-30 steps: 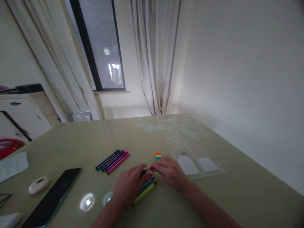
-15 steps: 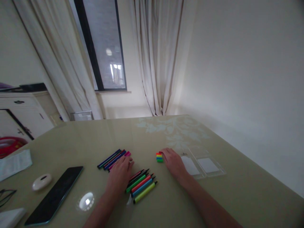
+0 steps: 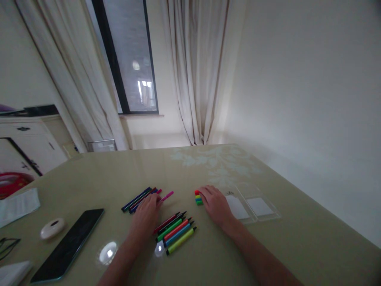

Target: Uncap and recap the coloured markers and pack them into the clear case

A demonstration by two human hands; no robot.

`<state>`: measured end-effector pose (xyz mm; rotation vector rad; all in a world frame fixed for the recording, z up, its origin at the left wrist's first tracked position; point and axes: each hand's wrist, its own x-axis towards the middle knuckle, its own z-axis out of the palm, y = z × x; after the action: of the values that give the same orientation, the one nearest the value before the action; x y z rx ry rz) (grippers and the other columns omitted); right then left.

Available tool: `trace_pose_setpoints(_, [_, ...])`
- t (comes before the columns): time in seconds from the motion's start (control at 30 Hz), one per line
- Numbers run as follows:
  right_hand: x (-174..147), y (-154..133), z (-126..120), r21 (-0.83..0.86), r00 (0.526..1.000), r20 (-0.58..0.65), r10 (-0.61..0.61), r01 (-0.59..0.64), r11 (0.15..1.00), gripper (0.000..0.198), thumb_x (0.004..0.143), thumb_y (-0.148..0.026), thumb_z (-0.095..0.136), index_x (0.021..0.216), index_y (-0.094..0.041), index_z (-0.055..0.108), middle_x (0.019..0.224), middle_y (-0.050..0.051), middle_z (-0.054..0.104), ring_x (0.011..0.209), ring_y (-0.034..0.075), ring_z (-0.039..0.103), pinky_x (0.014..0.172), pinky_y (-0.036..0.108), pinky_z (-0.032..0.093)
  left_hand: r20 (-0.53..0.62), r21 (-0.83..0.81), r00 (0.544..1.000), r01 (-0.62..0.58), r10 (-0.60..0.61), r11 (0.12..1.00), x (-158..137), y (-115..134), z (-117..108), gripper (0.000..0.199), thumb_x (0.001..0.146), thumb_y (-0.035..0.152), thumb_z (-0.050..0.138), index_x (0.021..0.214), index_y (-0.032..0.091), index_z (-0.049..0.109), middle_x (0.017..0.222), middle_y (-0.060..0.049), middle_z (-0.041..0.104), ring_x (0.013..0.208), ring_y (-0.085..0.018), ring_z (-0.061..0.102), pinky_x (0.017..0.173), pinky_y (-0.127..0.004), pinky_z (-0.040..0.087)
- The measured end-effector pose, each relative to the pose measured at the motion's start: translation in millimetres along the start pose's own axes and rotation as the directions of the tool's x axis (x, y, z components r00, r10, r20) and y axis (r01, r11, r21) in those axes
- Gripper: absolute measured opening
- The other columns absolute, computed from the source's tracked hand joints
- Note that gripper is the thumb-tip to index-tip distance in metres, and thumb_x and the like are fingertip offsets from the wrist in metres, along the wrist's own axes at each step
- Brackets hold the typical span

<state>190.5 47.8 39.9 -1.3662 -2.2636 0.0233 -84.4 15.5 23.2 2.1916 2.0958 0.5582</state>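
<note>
My left hand (image 3: 148, 207) is closed on a pink felt-tip pen (image 3: 168, 196), whose tip end sticks out to the right past the fingers. Just behind it, several dark felt-tip pens (image 3: 137, 200) lie side by side, partly covered by the hand. In front and to the right is a slanted row of coloured markers (image 3: 176, 231), among them green, red, blue and yellow-green ones. My right hand (image 3: 213, 201) curls over the right end of a small stack of coloured bars (image 3: 198, 198) in red, yellow, blue and green; its fingertips partly hide them.
Right of my right hand lies an open clear plastic case (image 3: 256, 219) with white inserts. At left are a black phone (image 3: 70, 242), a white oval object (image 3: 52, 228), a paper sheet (image 3: 20, 204) and glasses (image 3: 7, 246). A wall borders the table's right side.
My left hand has shifted slightly left and nearer me, and the pink pen now points out to the right, apart from the row. My right hand has barely moved.
</note>
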Motion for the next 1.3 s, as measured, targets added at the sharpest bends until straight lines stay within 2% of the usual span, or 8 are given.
trace_pose_setpoints(0.17, [-15,-19,2,0.130,0.946,-0.107,-0.305,0.318,0.939,0.021,0.104,-0.025,0.059,0.123,-0.022,0.067,0.110,0.007,0.074,0.103,0.022,0.068,0.093,0.034,0.053,-0.053,-0.128,0.931,-0.365,0.361,0.922,-18,40,12,0.015,0.104,0.019,0.047,0.108,0.023,0.060,0.102,-0.005,0.069,0.093,-0.023,0.065,0.085,-0.036,0.050])
trace_pose_setpoints(0.27, [-20,-24,7,0.142,0.926,-0.129,-0.356,0.372,0.917,0.016,0.103,-0.024,0.061,0.115,-0.022,0.070,0.099,0.005,0.075,0.093,0.020,0.069,0.086,0.031,0.053,-0.122,-0.124,0.892,-0.448,0.435,0.885,-27,51,14,0.020,0.104,0.014,0.042,0.111,0.022,0.059,0.102,-0.006,0.066,0.092,-0.022,0.063,0.084,-0.035,0.049])
trace_pose_setpoints(0.37, [-21,-24,8,0.162,0.931,-0.145,-0.335,0.356,0.920,0.017,0.102,-0.026,0.062,0.117,-0.021,0.070,0.101,0.006,0.075,0.093,0.020,0.069,0.086,0.029,0.053,-0.133,-0.096,0.906,-0.414,0.401,0.905,-29,52,8,0.023,0.106,0.019,0.036,0.108,0.021,0.059,0.098,-0.006,0.065,0.086,-0.022,0.062,0.080,-0.035,0.048])
trace_pose_setpoints(0.57, [-25,-31,-1,0.107,0.902,-0.063,-0.426,0.431,0.896,0.021,0.106,-0.026,0.054,0.119,-0.020,0.070,0.100,0.006,0.076,0.092,0.020,0.069,0.086,0.031,0.052,0.003,-0.008,0.934,-0.358,0.358,0.934,-31,58,-7,0.030,0.100,0.052,0.054,0.094,0.024,0.064,0.093,-0.006,0.070,0.085,-0.025,0.065,0.078,-0.036,0.045])
trace_pose_setpoints(0.8, [-22,-24,-14,0.186,0.921,-0.180,-0.347,0.378,0.907,0.027,0.109,-0.027,0.048,0.117,-0.024,0.073,0.101,0.007,0.076,0.093,0.020,0.068,0.087,0.032,0.053,0.147,0.085,0.989,0.016,-0.029,0.996,-22,52,-28,0.052,0.097,0.070,0.046,0.076,0.025,0.061,0.074,-0.003,0.071,0.074,-0.025,0.069,0.063,-0.031,0.038])
trace_pose_setpoints(1.03, [-14,-3,-14,0.105,0.995,-0.059,-0.084,0.090,0.990,0.017,0.102,-0.021,0.059,0.102,-0.023,0.076,0.102,0.007,0.068,0.094,0.021,0.065,0.083,0.031,0.053,0.056,-0.006,0.997,0.049,-0.048,0.999,-14,32,-16,0.038,0.101,0.058,0.047,0.099,0.023,0.062,0.107,-0.009,0.073,0.099,-0.026,0.069,0.082,-0.035,0.047])
trace_pose_setpoints(1.2, [-13,3,-11,0.057,0.991,0.107,-0.081,0.075,0.996,0.011,0.098,-0.018,0.062,0.095,-0.022,0.072,0.100,0.005,0.070,0.093,0.021,0.065,0.084,0.032,0.051,0.080,-0.032,0.997,0.020,-0.017,0.999,-10,25,-11,0.038,0.107,0.047,0.037,0.090,0.022,0.060,0.096,-0.006,0.071,0.094,-0.024,0.068,0.084,-0.035,0.048])
trace_pose_setpoints(1.3, [-12,3,-12,0.061,0.985,0.157,-0.077,0.069,0.996,0.008,0.096,-0.016,0.064,0.095,-0.021,0.070,0.101,0.005,0.071,0.095,0.022,0.065,0.085,0.033,0.051,-0.016,0.057,0.998,0.056,-0.055,0.997,-6,10,-13,0.030,0.107,0.036,0.038,0.099,0.021,0.063,0.104,-0.008,0.070,0.102,-0.025,0.066,0.091,-0.036,0.047])
